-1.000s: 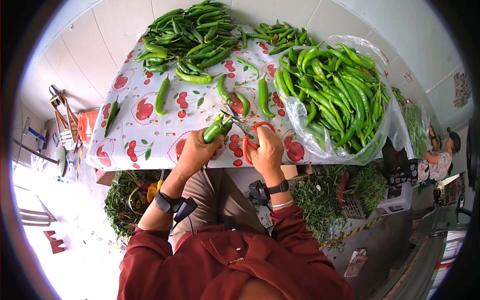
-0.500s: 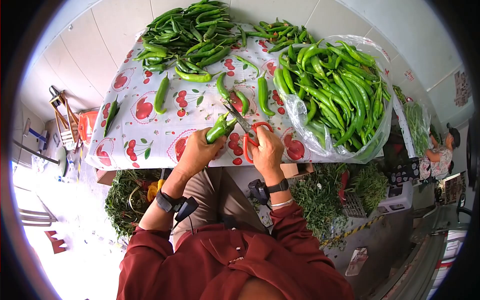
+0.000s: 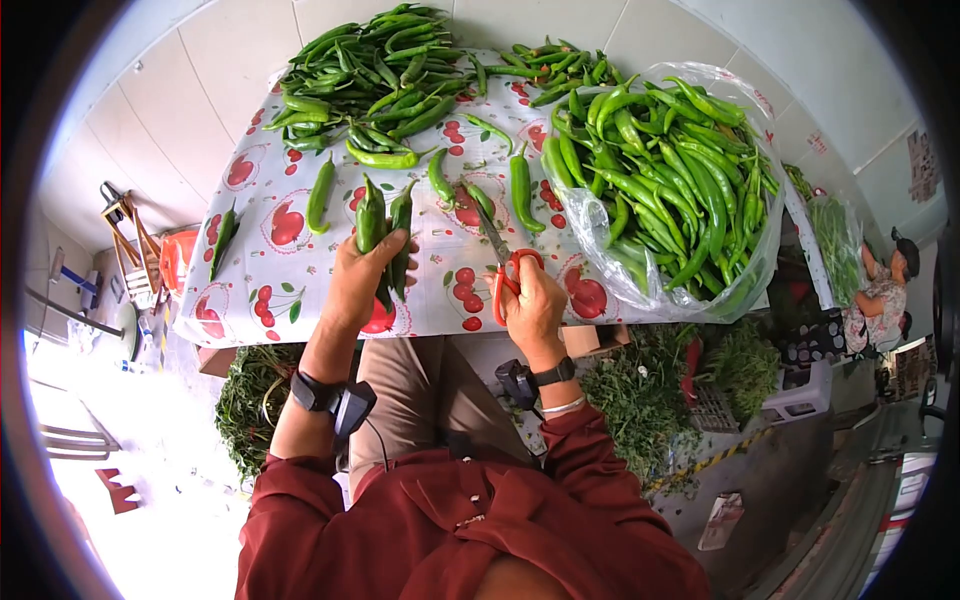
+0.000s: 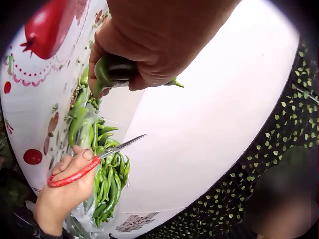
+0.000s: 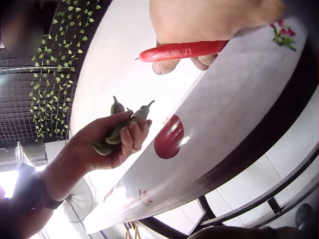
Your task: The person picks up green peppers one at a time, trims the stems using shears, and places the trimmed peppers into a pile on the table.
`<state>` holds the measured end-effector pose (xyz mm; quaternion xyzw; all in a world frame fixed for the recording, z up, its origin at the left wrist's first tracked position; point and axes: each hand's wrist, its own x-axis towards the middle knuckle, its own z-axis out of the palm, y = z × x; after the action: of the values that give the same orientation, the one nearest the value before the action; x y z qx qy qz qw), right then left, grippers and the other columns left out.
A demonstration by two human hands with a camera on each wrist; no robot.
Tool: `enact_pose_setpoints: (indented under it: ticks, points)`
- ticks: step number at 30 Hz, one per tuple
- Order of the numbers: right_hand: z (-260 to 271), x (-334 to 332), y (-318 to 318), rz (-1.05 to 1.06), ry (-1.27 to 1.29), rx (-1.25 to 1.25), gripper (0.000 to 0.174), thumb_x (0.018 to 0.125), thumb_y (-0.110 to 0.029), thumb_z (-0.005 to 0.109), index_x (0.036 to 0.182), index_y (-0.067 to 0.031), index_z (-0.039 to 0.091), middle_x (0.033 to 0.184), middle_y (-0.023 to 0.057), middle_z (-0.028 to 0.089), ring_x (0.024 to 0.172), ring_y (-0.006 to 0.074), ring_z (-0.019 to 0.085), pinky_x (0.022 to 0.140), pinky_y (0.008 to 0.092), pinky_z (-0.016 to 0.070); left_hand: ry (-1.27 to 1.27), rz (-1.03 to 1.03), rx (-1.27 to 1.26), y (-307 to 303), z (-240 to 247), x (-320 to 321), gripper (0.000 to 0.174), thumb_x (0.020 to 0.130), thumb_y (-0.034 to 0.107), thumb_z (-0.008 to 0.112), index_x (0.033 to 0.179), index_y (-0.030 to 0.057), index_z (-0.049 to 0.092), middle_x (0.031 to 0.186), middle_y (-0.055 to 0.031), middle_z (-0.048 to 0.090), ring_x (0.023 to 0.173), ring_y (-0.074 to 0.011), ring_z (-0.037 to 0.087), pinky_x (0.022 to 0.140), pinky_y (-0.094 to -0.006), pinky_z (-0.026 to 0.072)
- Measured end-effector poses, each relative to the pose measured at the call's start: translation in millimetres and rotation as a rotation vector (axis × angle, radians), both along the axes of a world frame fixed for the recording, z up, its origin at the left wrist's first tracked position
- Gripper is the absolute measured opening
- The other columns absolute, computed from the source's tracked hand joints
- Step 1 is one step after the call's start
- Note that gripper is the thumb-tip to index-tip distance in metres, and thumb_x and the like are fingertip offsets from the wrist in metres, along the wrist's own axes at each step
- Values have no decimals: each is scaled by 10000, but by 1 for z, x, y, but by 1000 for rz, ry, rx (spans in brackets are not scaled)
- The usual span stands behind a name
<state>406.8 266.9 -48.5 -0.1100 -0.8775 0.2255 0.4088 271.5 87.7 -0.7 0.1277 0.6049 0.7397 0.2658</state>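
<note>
My left hand (image 3: 362,280) grips green chili peppers (image 3: 371,215) above the front of the table, their stem ends pointing away from me. The right wrist view shows its fingers wrapped round the peppers (image 5: 134,122). To the right, my right hand (image 3: 537,310) holds red-handled scissors (image 3: 508,285), the blades pointing up and away with nothing between them. Beyond the blade tips lie a small pepper (image 3: 482,200) and a curved one (image 3: 440,178). A longer pepper (image 3: 521,190) rests right of them.
A large pile of peppers (image 3: 380,75) lies at the back left, a smaller one (image 3: 565,68) behind. On the right stands a clear plastic bag full of peppers (image 3: 680,190). Single peppers (image 3: 320,195) lie on the patterned tablecloth (image 3: 250,270). Leafy cuttings (image 3: 640,400) are below the table.
My left hand has swung left, away from the scissors, and the peppers in it now stand upright, spread apart. The right hand with the scissors has barely moved.
</note>
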Motion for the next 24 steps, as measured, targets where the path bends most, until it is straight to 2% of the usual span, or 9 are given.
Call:
enact_pose_setpoints:
  ticks: [2,3,8,14,16,17,18,20,24]
  points:
    - [-1,-1,0,2,10,0,377,780,-370,699,794,-53,495,599,98,503,551,301,536,490,393,398,-5,-20,77,12,10,-2,243,870,177,613,1000,-24,578,823,-108,629,677,-182,624,591,-320,554]
    - [-1,-1,0,1,17,1,382,783,-375,696,790,-52,492,599,99,502,548,301,533,488,392,397,-13,-57,79,19,13,-5,284,883,179,596,1041,-53,555,901,-128,637,749,-192,633,638,-312,548]
    - [-1,-1,2,15,51,-5,388,792,-389,685,792,-50,495,587,109,498,536,310,527,484,395,396,-44,-231,41,67,10,-30,265,880,168,598,1038,-42,565,859,-101,618,738,-185,616,676,-311,535]
    - [-1,-1,1,3,48,7,392,815,-408,655,790,-48,503,574,115,491,539,317,532,481,394,397,-1,-296,191,113,5,-36,284,875,167,597,1053,-47,538,980,-87,562,911,-166,564,786,-321,474]
    - [2,0,1,3,45,-2,393,818,-411,649,790,-48,502,575,116,491,539,318,534,480,392,398,199,-226,-14,114,8,-37,355,868,157,594,1134,-66,517,1061,-123,574,973,-210,566,875,-336,447]
    - [3,1,0,5,42,3,392,815,-407,654,788,-48,501,577,115,493,538,317,534,480,389,399,265,-121,19,111,5,-32,429,851,157,607,1203,-65,504,1169,-157,567,1067,-230,546,932,-330,420]
    - [4,1,0,8,39,6,390,812,-403,659,785,-48,500,578,115,495,537,317,534,481,386,400,265,-124,18,109,1,-39,429,851,157,607,1203,-65,504,1169,-157,567,1067,-230,546,932,-330,420]
    - [1,-1,0,15,47,-8,390,808,-401,663,783,-48,500,577,114,495,534,316,533,479,385,401,645,-90,-124,94,-11,-65,468,838,165,619,1246,-31,500,1231,-164,554,1128,-245,525,969,-338,400]
    - [2,-1,0,26,48,-37,387,798,-393,677,772,-49,500,573,111,492,530,313,530,476,383,400,1035,140,-509,61,-13,-108,407,771,86,579,1175,37,567,1166,-159,581,1076,-320,539,951,-367,414]
